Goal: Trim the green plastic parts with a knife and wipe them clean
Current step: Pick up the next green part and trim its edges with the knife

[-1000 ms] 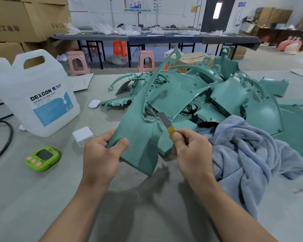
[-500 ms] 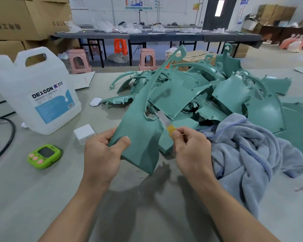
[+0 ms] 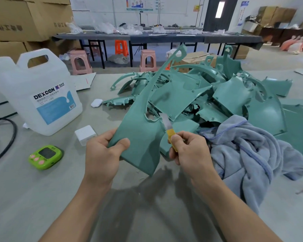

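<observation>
**Blade barely moving at cutout edge**

Head view: the left hand [image 3: 101, 154] is gripping the near corner of the green plastic part [image 3: 143, 130], thumb on top, and holding it tilted above the table [image 3: 42, 198]. The right hand [image 3: 187, 151] is pinching the yellow-handled knife [image 3: 168, 126], with the blade touching the part's edge just beyond its fingers, beside the cutout. Compared with a second ago, the blade is hardly shifting, so this is likely mid-trim with wiping not yet started. The cloth [image 3: 252, 154] is lying just right of the right hand.

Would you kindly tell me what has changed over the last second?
Nothing clear: the knife stays with its blade at the notched edge of the part. The left hand keeps its grip on the part, the right hand on the knife; cloth, jug and timer lie as before.
</observation>
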### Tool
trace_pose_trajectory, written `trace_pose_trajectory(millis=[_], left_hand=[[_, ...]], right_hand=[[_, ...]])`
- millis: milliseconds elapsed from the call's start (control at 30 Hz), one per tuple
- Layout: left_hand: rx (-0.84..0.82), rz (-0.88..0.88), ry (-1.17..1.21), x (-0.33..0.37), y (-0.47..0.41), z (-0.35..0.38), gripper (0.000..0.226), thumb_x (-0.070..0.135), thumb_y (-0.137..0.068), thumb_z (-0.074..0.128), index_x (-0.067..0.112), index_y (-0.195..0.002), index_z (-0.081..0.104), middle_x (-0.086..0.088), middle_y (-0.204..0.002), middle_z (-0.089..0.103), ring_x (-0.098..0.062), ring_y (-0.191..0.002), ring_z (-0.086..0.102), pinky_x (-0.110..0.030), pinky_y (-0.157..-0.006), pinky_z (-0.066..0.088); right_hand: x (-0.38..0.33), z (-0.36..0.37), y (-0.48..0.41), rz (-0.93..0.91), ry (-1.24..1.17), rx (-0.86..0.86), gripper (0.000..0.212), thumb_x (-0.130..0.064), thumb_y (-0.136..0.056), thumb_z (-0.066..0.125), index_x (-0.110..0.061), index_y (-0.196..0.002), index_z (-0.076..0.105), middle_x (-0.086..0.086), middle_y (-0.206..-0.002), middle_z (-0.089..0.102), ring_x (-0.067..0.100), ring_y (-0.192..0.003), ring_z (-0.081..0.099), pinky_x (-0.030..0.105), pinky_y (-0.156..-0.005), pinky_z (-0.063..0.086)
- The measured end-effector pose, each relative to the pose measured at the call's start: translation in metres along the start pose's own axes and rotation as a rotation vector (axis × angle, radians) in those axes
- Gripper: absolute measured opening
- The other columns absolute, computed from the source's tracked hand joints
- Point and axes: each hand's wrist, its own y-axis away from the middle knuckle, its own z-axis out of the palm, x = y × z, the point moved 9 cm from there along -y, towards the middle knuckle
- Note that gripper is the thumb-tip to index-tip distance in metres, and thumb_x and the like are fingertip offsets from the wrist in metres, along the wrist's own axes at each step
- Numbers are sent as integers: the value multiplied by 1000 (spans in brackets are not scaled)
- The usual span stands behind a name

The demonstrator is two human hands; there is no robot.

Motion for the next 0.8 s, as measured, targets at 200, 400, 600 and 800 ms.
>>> trace_pose_trajectory(millis=[200, 400, 600, 800], left_hand=[[64, -18, -53, -5, -1, -7, 34, 12, -75, 71, 41, -88, 81, 1, -91, 80, -19, -80, 76, -33, -68, 63], [72, -21, -78, -7, -1, -9, 33, 16, -73, 71, 43, -90, 80, 4, -91, 79, -19, -80, 77, -34, -66, 62], [104, -33, -81, -8, -1, -13, 32, 16, -73, 72, 41, -91, 81, 3, -92, 79, -21, -81, 77, -36, -66, 62], [104, -23, -67, -5, 0, -12, 32, 15, -73, 71, 41, -90, 81, 3, -92, 80, -20, -81, 77, -34, -65, 62]], right_hand=[[8, 19, 12, 44, 136, -91, 28, -24, -99, 51, -26, -78, 70, 3, -60, 72, 11, -45, 54, 33, -55, 46], [-4, 14, 17, -37, 4, -19, 26, -32, -91, 47, -19, -79, 67, 6, -59, 69, 13, -45, 52, 34, -53, 44], [13, 15, 16, 115, 146, -23, 41, -22, -98, 48, -28, -64, 70, 1, -58, 70, 7, -43, 50, 33, -59, 46], [-2, 15, 16, 9, -93, -1, 27, -33, -90, 50, -21, -75, 69, 8, -58, 69, 15, -43, 52, 29, -46, 42]])
